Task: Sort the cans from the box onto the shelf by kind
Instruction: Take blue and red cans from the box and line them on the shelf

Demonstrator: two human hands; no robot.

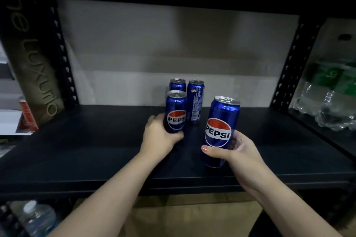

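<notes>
Several blue Pepsi cans are on or over the black shelf board [96, 152]. My left hand [159, 134] grips the lower part of one upright can [176, 109] that stands on the board. Two more cans stand right behind it, one at the back left [177, 84] and one at the back right [195, 100]. My right hand [232, 152] holds a fourth can [220, 129] nearer the front edge, thumb across its front below the logo. That can tilts slightly; whether its base touches the board is unclear.
A brown carton with gold lettering [36, 67] leans at the left upright, a red can [27, 113] beside it. Shrink-wrapped water bottles [327, 102] fill the neighbouring bay at right. Another bottle [36, 217] lies below left. A cardboard box [192, 215] sits under the shelf.
</notes>
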